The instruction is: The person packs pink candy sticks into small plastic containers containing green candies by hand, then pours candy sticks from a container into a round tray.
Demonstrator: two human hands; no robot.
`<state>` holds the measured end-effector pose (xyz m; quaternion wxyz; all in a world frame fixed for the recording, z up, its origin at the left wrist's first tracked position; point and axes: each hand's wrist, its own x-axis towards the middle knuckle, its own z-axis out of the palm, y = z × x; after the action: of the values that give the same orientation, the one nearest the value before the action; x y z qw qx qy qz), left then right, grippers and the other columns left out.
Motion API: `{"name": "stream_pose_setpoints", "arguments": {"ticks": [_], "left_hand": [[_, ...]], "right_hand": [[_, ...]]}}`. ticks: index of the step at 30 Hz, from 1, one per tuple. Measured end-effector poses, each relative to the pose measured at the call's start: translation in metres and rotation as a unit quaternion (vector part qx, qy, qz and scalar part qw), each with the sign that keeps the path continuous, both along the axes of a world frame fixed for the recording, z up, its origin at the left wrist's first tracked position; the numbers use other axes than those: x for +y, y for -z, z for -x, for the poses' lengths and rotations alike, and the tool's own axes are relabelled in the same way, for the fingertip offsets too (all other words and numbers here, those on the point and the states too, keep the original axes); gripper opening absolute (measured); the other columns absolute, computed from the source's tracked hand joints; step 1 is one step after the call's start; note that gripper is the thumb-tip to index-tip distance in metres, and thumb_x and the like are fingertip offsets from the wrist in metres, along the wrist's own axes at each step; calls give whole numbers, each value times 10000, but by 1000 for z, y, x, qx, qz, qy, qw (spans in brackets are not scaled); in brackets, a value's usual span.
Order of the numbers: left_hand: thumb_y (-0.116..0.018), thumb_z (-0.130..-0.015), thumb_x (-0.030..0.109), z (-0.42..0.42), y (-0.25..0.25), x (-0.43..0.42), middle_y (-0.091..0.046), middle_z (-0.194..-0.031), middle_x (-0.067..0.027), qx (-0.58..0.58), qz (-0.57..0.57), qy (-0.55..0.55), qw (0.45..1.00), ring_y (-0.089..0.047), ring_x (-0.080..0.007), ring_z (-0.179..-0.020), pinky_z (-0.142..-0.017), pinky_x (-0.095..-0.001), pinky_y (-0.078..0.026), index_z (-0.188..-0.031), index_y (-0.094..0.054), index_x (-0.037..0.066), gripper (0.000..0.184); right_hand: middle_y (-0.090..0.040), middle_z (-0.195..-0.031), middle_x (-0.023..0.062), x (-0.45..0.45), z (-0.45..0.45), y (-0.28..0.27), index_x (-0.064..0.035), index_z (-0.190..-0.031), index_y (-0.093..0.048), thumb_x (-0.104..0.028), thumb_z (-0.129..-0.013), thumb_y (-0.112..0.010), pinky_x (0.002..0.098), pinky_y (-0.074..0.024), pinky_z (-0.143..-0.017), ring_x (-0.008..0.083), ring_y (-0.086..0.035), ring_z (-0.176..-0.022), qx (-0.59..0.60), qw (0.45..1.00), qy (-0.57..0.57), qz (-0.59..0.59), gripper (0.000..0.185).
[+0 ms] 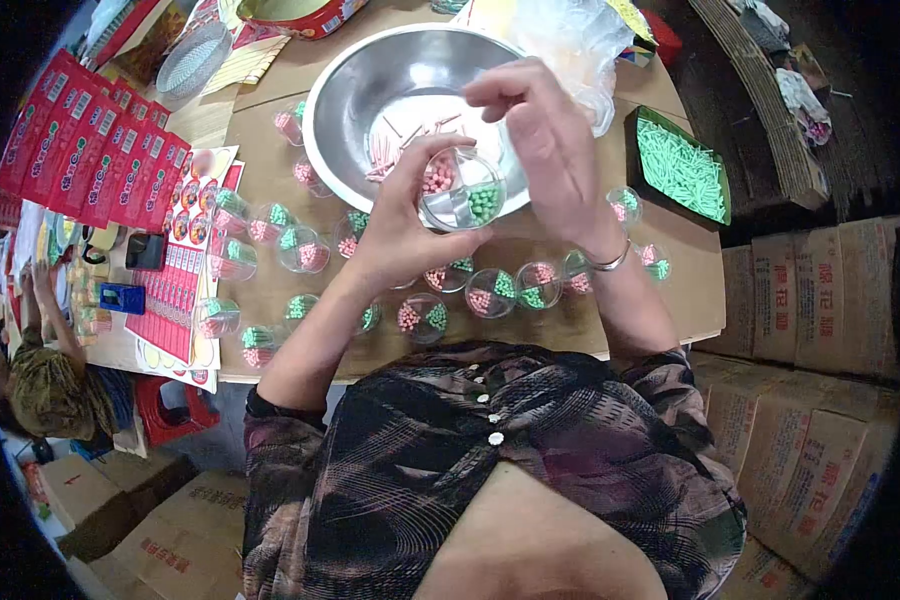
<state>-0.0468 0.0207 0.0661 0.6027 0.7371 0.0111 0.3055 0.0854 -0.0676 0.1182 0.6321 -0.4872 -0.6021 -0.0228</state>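
Note:
My left hand [410, 205] is wrapped round a clear divided cup [462, 190], tilted so that its round mouth faces me. A bundle of pink sticks fills one compartment and green sticks the other. My right hand [550, 140] is raised just right of the cup, apart from it. Its fingers are bent toward the left, with the thumb apart and nothing visible in them. Behind both hands stands a steel basin [345, 75] with loose pink sticks [400, 145] at its bottom. Several similar filled cups [423, 317] stand on the table below and around my hands.
A dark tray of green sticks [680, 168] lies at the right. Red printed packaging sheets [90, 150] and a blue box [122, 297] are at the left. A plastic bag [570, 50] lies behind the basin. Cardboard boxes [820, 300] stack at right. Another person [60, 385] sits far left.

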Motion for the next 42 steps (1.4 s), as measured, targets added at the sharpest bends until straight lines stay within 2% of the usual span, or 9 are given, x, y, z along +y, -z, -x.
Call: {"name": "stream_pose_setpoints", "arguments": {"ticks": [6,10,12,18,22,25,30,36,42], "left_hand": [[-790,-579,51,9,11,17,-572,-1172,-106,12,-13,-2,1000,-560,-232,-1068,-981,-394,-446,-1277,-459,47,773],[-795,-593,47,23,17,43,-568,-1189,-116,49,-15,-87,995,-560,-234,-1079,-1002,-396,-438,-1294,-451,50,781],[-796,-591,16,34,23,65,-558,-1207,-122,53,-1,-151,987,-559,-245,-1083,-970,-365,-456,-1292,-467,70,776],[-808,-612,44,62,31,93,-561,-1200,-120,73,1,-223,972,-564,-241,-1079,-968,-374,-453,-1297,-470,71,765],[-805,-611,50,69,39,96,-553,-1214,-117,92,-28,-232,968,-563,-237,-1083,-971,-376,-452,-1294,-471,73,761],[-797,-618,51,68,36,95,-548,-1223,-113,98,-29,-222,970,-563,-238,-1083,-972,-374,-454,-1296,-469,76,754],[-785,-619,45,68,30,92,-545,-1232,-107,95,-6,-203,974,-564,-239,-1087,-979,-375,-454,-1298,-461,77,753],[-784,-609,36,55,31,80,-547,-1234,-106,86,59,-138,985,-555,-240,-1107,-1003,-369,-438,-1301,-449,79,771],[-788,-601,37,38,33,66,-541,-1244,-116,53,13,-103,993,-544,-244,-1130,-1024,-368,-426,-1298,-436,82,782]], "right_hand": [[-598,-814,108,-19,-23,18,11,-970,-613,-244,-920,-534,331,-466,-684,238,-548,-703,-8,972,118,202,271],[-636,-879,155,2,-75,78,48,-983,-613,-177,-876,-548,390,-495,-741,284,-612,-792,-202,759,165,597,258],[-645,-907,186,18,-92,108,46,-1025,-606,-138,-835,-554,427,-499,-782,327,-631,-861,-253,685,150,667,269],[-615,-1042,203,79,-92,134,7,-1086,-580,-76,-803,-569,420,-491,-831,353,-611,-922,-218,746,116,619,295],[-579,-1113,131,115,-87,161,-29,-1162,-550,-20,-776,-580,401,-498,-848,295,-588,-940,-409,833,36,371,386],[-560,-1094,103,129,-68,157,-47,-1092,-563,-25,-776,-587,373,-509,-839,272,-576,-923,-474,796,-80,368,317],[-648,-940,138,117,-46,162,4,-818,-642,-29,-825,-536,371,-526,-736,264,-627,-734,-482,777,-73,398,111],[-587,-809,121,99,-52,164,-20,-773,-603,-52,-799,-562,358,-487,-688,266,-595,-697,-542,757,-69,358,58],[-600,-755,112,79,-65,144,-2,-757,-623,-28,-774,-593,330,-478,-616,242,-571,-624,-366,811,-37,455,42]]}}
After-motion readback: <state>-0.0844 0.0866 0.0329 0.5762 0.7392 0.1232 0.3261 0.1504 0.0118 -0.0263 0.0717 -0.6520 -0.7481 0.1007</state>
